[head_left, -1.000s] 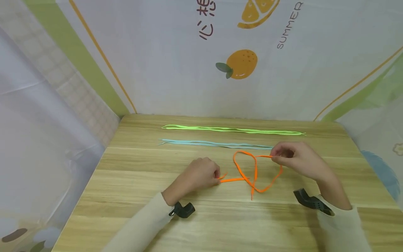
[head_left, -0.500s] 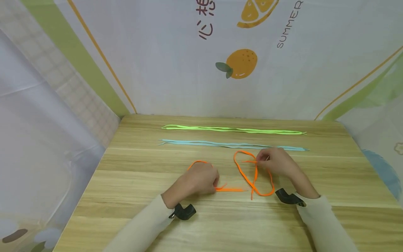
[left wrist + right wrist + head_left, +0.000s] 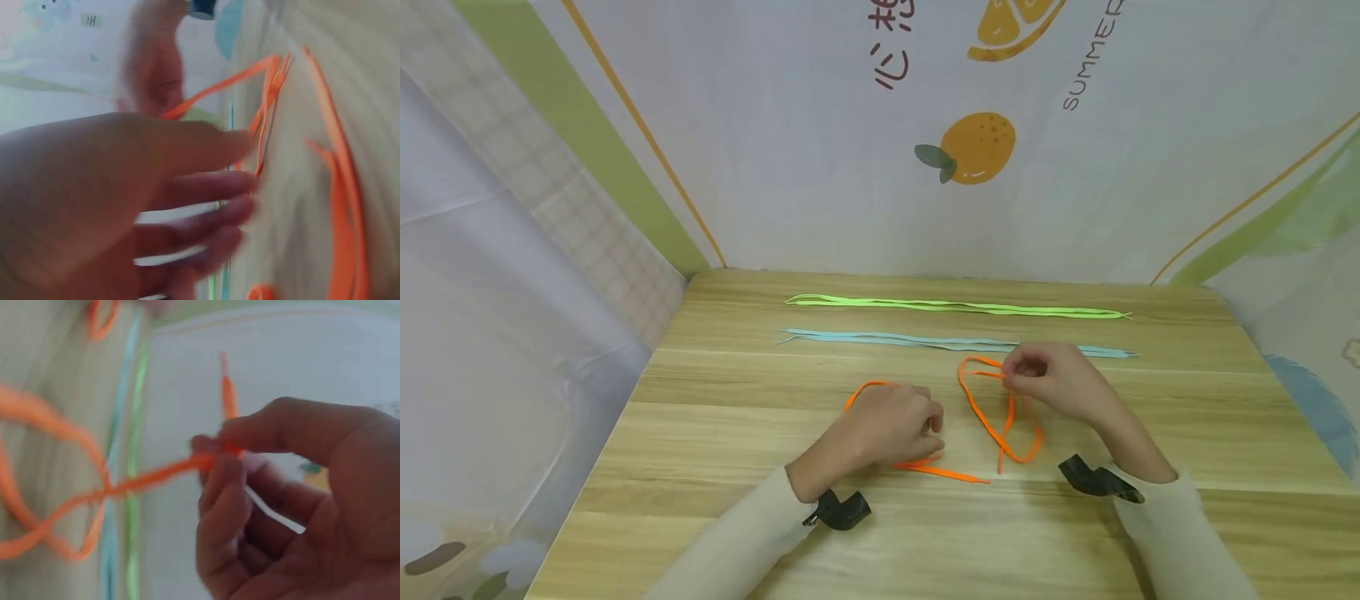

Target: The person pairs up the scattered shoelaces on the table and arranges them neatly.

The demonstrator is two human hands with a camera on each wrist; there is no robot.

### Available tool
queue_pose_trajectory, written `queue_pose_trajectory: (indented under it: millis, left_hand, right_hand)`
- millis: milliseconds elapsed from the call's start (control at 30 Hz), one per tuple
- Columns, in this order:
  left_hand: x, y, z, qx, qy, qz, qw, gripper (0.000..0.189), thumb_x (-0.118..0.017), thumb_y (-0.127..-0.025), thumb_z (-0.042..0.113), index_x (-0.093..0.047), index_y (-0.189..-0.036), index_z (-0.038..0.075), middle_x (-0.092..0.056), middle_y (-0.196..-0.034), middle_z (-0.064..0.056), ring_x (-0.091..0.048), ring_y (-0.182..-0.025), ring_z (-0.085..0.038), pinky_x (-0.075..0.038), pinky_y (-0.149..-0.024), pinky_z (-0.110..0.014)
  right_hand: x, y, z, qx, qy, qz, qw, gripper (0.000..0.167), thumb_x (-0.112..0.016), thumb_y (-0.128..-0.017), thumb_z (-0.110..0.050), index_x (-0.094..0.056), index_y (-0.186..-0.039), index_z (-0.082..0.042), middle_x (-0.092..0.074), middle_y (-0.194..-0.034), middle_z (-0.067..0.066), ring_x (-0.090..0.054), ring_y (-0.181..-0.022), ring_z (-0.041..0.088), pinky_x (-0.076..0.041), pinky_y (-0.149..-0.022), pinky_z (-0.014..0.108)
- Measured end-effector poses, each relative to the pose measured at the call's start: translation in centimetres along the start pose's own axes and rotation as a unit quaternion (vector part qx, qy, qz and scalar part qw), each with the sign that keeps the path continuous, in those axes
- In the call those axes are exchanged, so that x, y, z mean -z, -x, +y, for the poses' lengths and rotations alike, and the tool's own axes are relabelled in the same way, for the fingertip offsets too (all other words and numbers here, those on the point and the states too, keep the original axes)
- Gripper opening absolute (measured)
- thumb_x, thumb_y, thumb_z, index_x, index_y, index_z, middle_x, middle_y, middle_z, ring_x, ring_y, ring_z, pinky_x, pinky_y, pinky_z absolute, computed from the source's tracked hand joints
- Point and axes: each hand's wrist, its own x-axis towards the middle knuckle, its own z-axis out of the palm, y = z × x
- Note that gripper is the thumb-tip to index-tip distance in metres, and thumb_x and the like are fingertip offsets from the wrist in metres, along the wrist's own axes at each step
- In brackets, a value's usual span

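Observation:
My right hand (image 3: 1051, 380) pinches an orange shoelace (image 3: 159, 474) between thumb and fingers close to its tip, which points up past the thumb in the right wrist view. From that pinch the lace drops to the table in a crossed loop (image 3: 979, 416). My left hand (image 3: 887, 427) hovers low over the table to the left, its fingers (image 3: 212, 184) loosely extended and apart, holding nothing. Beneath and beside it lie more orange lace strands (image 3: 951, 475), with a bend showing behind the knuckles. The left hand hides part of these strands.
Farther back on the wooden table (image 3: 715, 467), a light blue shoelace (image 3: 865, 337) and a lime green shoelace (image 3: 865, 302) lie doubled lengthwise, roughly parallel. A printed cloth (image 3: 820, 183) stands behind the table's back edge and along the sides.
My right hand has moved left with the pinched lace end. My left hand has let go of the orange strands and its fingers have loosened; those strands now lie nearer the front.

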Motion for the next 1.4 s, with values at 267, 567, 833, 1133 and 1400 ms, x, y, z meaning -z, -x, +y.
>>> queue_pose_trajectory:
  millis: [267, 567, 833, 1133, 1400]
  left_hand:
    - [-0.9, -0.8, 2.4, -0.058, 0.114, 0.121, 0.9844, 0.036, -0.085, -0.098, 0.034, -0.08, -0.124, 0.01, -0.07, -0.111, 0.001, -0.053, -0.068, -0.001, -0.043, -0.061, -0.016]
    - [-0.8, -0.7, 2.8, -0.093, 0.234, 0.165, 0.9536, 0.008, -0.085, -0.1, 0.021, -0.082, -0.096, 0.014, -0.065, -0.087, 0.007, -0.048, -0.066, 0.0, -0.042, -0.061, -0.016]
    - [1.0, -0.4, 0.9, -0.09, 0.244, 0.209, 0.9428, 0.008, -0.086, -0.098, 0.019, -0.085, -0.095, 0.012, -0.073, -0.088, 0.006, -0.052, -0.068, -0.001, -0.047, -0.062, -0.021]
    - [2.6, -0.2, -0.6, -0.075, 0.248, 0.216, 0.9414, 0.007, -0.085, -0.099, 0.02, -0.086, -0.095, 0.014, -0.075, -0.087, 0.011, -0.056, -0.073, -0.004, -0.049, -0.065, -0.024]
    - [3.9, 0.4, -1.3, -0.061, 0.276, 0.209, 0.9362, 0.008, -0.084, -0.1, 0.022, -0.086, -0.094, 0.016, -0.075, -0.089, 0.014, -0.054, -0.071, -0.007, -0.047, -0.065, -0.026]
  right_hand:
    - [0.2, 2.5, -4.6, 0.095, -0.147, 0.007, 0.9845, 0.011, -0.075, -0.1, 0.002, -0.075, -0.1, -0.009, -0.075, -0.092, 0.008, -0.072, -0.08, 0.023, -0.06, -0.075, 0.032]
    - [0.2, 4.1, -6.5, 0.183, -0.216, 0.037, 0.9582, 0.023, -0.071, -0.096, 0.016, -0.075, -0.105, -0.004, -0.074, -0.099, 0.008, -0.071, -0.082, 0.019, -0.059, -0.075, 0.027]
    - [4.5, 5.1, -4.6, 0.233, -0.388, 0.151, 0.8788, 0.03, -0.045, -0.09, 0.037, -0.064, -0.102, 0.018, -0.078, -0.095, 0.015, -0.074, -0.083, 0.021, -0.06, -0.076, 0.026]
    - [9.1, 6.4, -1.1, 0.263, -0.531, 0.201, 0.7804, 0.031, -0.032, -0.099, 0.035, -0.061, -0.105, 0.026, -0.075, -0.094, 0.028, -0.077, -0.09, 0.034, -0.063, -0.078, 0.033]
    - [11.6, 7.1, 1.2, 0.188, -0.553, 0.323, 0.7449, 0.025, -0.042, -0.104, 0.026, -0.067, -0.1, 0.023, -0.075, -0.089, 0.027, -0.076, -0.078, 0.03, -0.063, -0.068, 0.029]
